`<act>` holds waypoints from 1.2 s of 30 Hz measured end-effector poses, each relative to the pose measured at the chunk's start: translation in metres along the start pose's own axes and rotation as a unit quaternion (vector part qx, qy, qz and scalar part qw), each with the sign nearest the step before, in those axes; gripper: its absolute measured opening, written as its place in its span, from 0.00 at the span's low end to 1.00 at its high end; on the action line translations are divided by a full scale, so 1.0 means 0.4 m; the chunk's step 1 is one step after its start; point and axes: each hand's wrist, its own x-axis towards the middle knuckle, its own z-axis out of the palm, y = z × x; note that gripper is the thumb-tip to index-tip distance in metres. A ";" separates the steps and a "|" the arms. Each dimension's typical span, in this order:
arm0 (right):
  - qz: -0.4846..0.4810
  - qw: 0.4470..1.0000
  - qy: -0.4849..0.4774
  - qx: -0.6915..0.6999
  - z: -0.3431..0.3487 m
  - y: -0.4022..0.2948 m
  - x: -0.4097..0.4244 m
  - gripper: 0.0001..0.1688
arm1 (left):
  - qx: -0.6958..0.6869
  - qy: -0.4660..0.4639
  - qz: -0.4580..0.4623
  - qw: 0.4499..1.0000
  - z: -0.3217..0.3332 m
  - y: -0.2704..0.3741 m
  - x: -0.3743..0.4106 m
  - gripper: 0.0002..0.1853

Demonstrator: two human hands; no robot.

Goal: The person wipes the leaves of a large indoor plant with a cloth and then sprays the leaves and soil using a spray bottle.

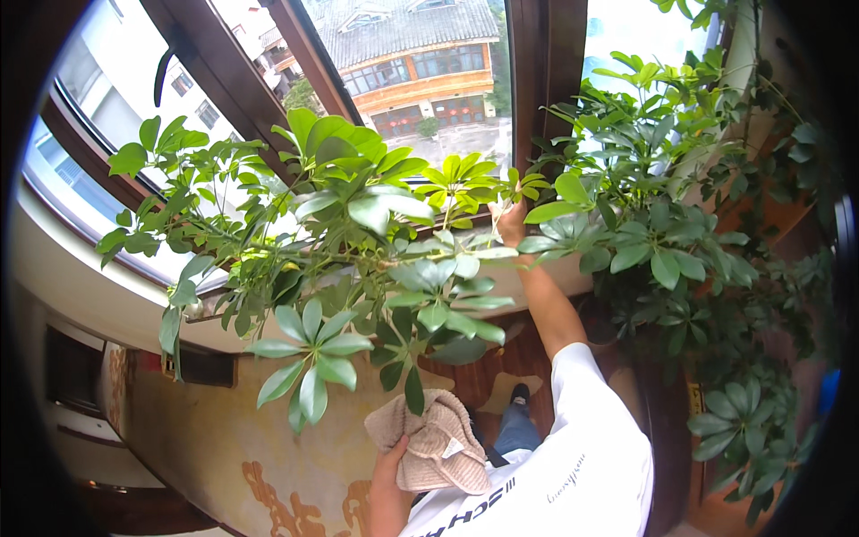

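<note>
In the head view, my left hand [396, 463] holds a bunched beige ribbed cloth [439, 436] with a small white tag, low in front of my body. My right arm reaches out to the window, and my right hand [511, 218] is at the sill beside the brown window frame [533, 80]. Leaves of an umbrella plant [463, 181] partly cover that hand. Something white shows at its fingers; whether it is gripped cannot be made out. A long leafy branch [315, 255] of the plant stretches across the view between me and the window.
Dense umbrella plant foliage [651, 235] fills the right side. An open window sash [228, 74] with a dark handle [161, 75] angles in at upper left. Below the sill are a patterned wall [295, 416] and a wooden floor. Buildings stand outside.
</note>
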 end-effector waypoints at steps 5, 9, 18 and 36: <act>0.029 0.999 0.014 0.006 0.021 0.003 0.025 0.24 | -0.007 0.027 0.013 1.000 0.065 -0.010 0.018 0.31; 0.003 0.998 0.044 0.043 -0.006 -0.015 -0.011 0.16 | -0.010 0.022 0.009 1.000 0.081 -0.012 0.018 0.31; 0.161 0.980 -0.024 0.111 -0.493 -0.514 -0.480 0.24 | 0.070 -0.104 -0.068 0.990 0.025 0.051 -0.005 0.30; 0.254 0.925 0.280 -0.042 -1.082 -1.127 -0.977 0.28 | 0.281 -0.489 -0.247 0.788 0.282 -0.181 -0.164 0.29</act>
